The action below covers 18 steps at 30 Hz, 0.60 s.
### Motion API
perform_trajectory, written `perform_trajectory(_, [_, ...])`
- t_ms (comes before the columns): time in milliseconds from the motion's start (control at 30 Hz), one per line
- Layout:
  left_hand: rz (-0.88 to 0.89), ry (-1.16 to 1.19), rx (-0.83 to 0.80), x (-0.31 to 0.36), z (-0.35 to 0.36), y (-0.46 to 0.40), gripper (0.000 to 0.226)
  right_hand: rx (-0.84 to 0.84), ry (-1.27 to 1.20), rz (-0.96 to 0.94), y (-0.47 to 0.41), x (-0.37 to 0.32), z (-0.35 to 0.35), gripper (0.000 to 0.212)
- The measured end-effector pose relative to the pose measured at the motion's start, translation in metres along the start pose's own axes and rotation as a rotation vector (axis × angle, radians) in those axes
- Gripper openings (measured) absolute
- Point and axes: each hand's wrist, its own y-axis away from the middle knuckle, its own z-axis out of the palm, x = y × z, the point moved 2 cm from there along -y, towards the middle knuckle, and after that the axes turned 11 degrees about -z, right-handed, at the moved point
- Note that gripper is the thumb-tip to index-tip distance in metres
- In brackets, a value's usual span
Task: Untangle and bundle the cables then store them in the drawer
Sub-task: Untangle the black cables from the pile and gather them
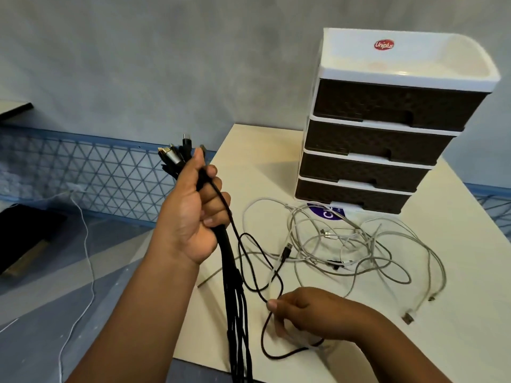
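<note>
Black cords fill the left hand (193, 214): its fingers (218, 201) and thumb curl tight round a bundle of black cables (235, 299), raised above the tabletop's left edge. The plug ends (177, 156) stick up out of the top of the fist, one with a silvery metal shell, and the cords hang straight down below the fist, past the near edge of the tabletop (254, 150).

One thinner black cable (260, 288) leaves the fist, loops down across the tabletop and runs to the right hand (309, 313), which sits low near the near edge. Its thumb and fingertips (272, 304) pinch this cable where it bends, and the cord curls on below the hand in a wide loop. The cable's USB plug (286, 251) lies further up the tabletop, at the edge of the pale tangle.

White and grey cables (359, 244) lie in a loose tangle across the middle of the tabletop, reaching toward its right edge, with a plug (408, 317) at the near right.

Beyond the tangle, at the far right part of the tabletop, stands a drawer unit (387, 128) with a white frame and four brown drawers, all pushed in. A red label (384, 45) sits on its top. A purple sticker (327, 214) lies at its foot, partly under the cables.
</note>
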Motion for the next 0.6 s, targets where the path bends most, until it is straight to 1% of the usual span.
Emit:
perform_trajectory(100, [-0.007,-0.046,-0.018,0.003,-0.002,0.003,0.04,0.099,-0.025,0.065,-0.004,0.007,0.005,0.052])
perform_trajectory(167, [-0.009,-0.094,-0.047,0.006,-0.005,0.005,0.041,0.111,-0.147,0.104,-0.003,0.012,0.007,0.054])
perform_trajectory(233, [-0.002,-0.154,-0.08,0.008,-0.007,0.006,0.041,0.128,-0.292,0.131,0.0,0.014,0.007,0.06])
perform_trajectory(300, [-0.012,-0.199,-0.11,0.008,-0.01,0.007,0.042,0.245,-0.294,0.138,0.001,0.016,0.002,0.066])
perform_trajectory(333, [-0.025,-0.206,-0.127,0.007,-0.011,0.008,0.043,0.332,-0.277,0.139,0.0,0.018,-0.001,0.064])
perform_trajectory(400, [-0.051,-0.187,-0.16,0.006,-0.012,0.009,0.046,0.487,-0.214,0.141,-0.004,0.022,-0.006,0.05])
perform_trajectory(433, [-0.061,-0.17,-0.173,0.006,-0.013,0.01,0.048,0.535,-0.135,0.151,-0.006,0.023,-0.006,0.043])
perform_trajectory(533, [-0.077,-0.137,-0.207,0.008,-0.016,0.014,0.048,0.573,0.337,0.195,-0.017,0.021,0.0,0.028])
perform_trajectory(567, [-0.078,-0.132,-0.215,0.008,-0.017,0.016,0.048,0.59,0.412,0.18,-0.02,0.016,0.004,0.024])
perform_trajectory(600, [-0.079,-0.128,-0.223,0.01,-0.019,0.018,0.048,0.599,0.427,0.16,-0.023,0.011,0.009,0.021])
